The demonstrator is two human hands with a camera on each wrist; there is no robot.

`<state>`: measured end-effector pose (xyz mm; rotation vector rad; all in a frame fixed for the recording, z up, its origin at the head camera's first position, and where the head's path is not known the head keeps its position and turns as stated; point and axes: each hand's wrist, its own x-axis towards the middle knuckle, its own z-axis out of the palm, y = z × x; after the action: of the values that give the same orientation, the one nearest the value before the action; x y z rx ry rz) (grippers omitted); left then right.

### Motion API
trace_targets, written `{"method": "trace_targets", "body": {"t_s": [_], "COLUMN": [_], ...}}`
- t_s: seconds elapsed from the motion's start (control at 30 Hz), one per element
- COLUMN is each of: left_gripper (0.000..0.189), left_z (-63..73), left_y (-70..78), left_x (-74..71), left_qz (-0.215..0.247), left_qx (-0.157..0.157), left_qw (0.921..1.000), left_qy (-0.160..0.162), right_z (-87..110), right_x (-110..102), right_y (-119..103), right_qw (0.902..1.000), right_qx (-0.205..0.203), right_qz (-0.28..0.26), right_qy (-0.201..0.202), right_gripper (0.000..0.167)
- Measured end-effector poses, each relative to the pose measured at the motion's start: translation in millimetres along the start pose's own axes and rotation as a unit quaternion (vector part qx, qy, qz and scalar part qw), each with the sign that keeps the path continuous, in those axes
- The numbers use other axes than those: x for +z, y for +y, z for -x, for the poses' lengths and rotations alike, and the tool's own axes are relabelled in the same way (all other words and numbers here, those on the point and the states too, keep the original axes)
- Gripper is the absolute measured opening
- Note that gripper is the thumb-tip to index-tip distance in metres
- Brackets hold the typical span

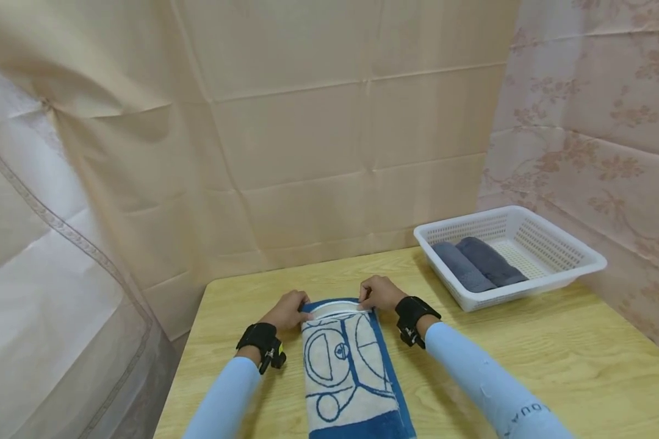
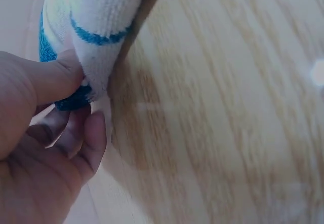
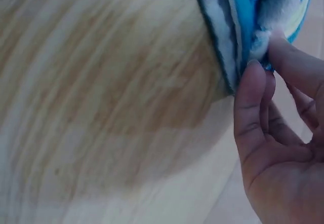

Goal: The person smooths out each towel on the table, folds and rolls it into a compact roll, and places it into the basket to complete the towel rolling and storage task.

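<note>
A blue and white patterned towel (image 1: 329, 347), folded into a long strip, lies on the wooden table with its far end slightly curled over. At that end's left corner my left hand (image 1: 285, 310) pinches the edge between thumb and fingers. My right hand (image 1: 382, 294) pinches the opposite corner. In the left wrist view the thumb presses on the white terry and blue border of the towel (image 2: 104, 26), fingers beneath. Stacked layers of the towel (image 3: 245, 16) show in the right wrist view, the thumb and fingertips gripping their corner.
A white plastic basket (image 1: 568, 271) stands at the back right of the table (image 1: 527, 341). Two rolled dark grey towels (image 1: 464, 266) lie side by side in its left part. A beige curtain (image 1: 307, 134) hangs behind the table, and a floral one (image 1: 598, 134) on the right.
</note>
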<state>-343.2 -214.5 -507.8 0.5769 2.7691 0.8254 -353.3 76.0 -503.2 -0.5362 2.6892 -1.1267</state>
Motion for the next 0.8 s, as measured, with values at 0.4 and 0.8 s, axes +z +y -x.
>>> {"method": "trace_targets", "body": {"t_s": [0.4, 0.8], "left_gripper": [0.031, 0.04], "left_z": [5.2, 14.9], "left_y": [-8.4, -10.5], "left_x": [-5.4, 2.1], "left_qz": [-0.039, -0.075], "left_qx": [0.117, 0.175], "left_qw": [0.9918, 0.9777], "left_qy": [0.032, 0.088], "right_z": [-1.9, 10.2], "right_x": [-3.5, 11.5], "right_y": [-7.7, 14.1], "right_qw": [0.9845, 0.9145], "right_qx": [-0.107, -0.307], "right_qz": [0.136, 0.252], "right_qy": [-0.029, 0.076], "right_gripper": [0.03, 0.042]}}
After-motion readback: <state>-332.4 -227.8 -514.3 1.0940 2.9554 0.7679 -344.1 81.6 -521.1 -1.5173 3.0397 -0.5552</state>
